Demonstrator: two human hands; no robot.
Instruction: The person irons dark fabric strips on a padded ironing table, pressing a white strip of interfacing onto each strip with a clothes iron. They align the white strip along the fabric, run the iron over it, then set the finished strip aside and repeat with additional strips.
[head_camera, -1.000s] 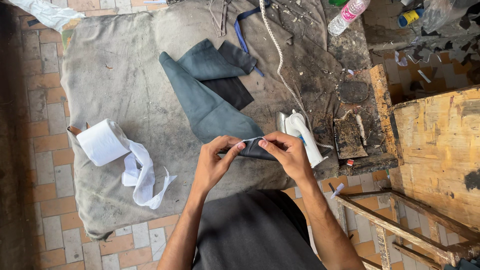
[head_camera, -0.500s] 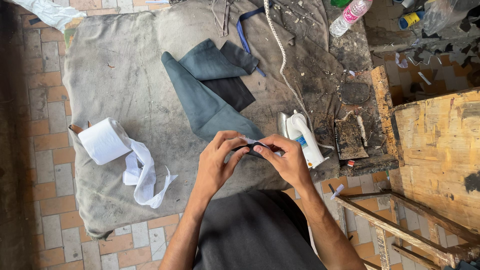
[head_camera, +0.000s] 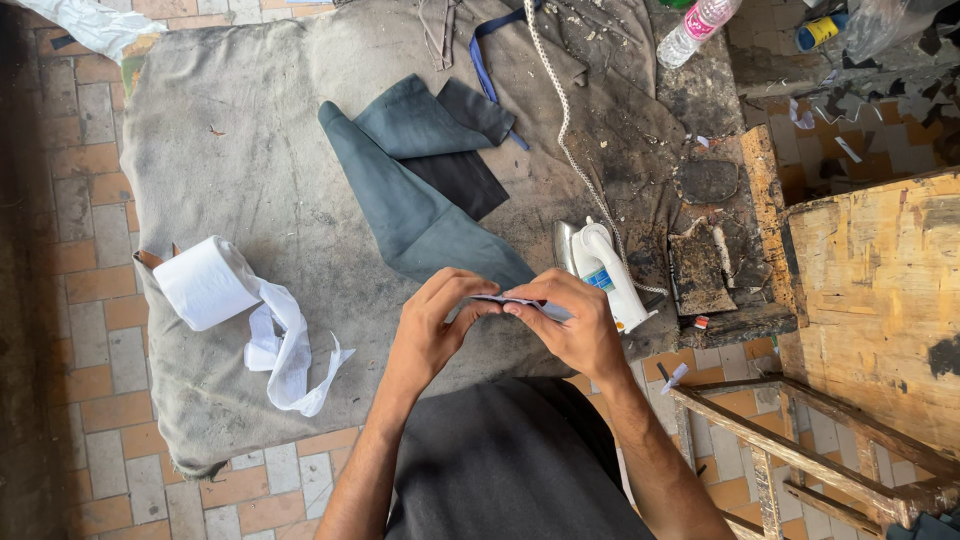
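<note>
Your left hand (head_camera: 432, 325) and your right hand (head_camera: 570, 325) meet over the near edge of the padded table (head_camera: 220, 150), fingertips almost touching each other. Both hands are closed in a pinch on 1 thin strip of grey fabric (head_camera: 520, 302), which runs between them: the left fingers hold its left end, and the right thumb and fingers press it flat, so a short pale corner shows past the right knuckles. The strip is lifted a little above the table cover, not lying on it.

Just beyond your hands lies the long grey cloth piece (head_camera: 415, 215), folded, and its near end comes close to your left fingertips. A darker cloth piece (head_camera: 460, 180) lies partly under it. Just beside your right hand, on its far right side, stands the white iron (head_camera: 600, 265), and its braided cord (head_camera: 560, 130) goes away to the far edge. Well apart to your left lies the white roll of lining (head_camera: 205, 282), with a loose tail (head_camera: 290, 355) hanging near the table edge. At the far right corner lies 1 plastic bottle (head_camera: 695, 25).
</note>
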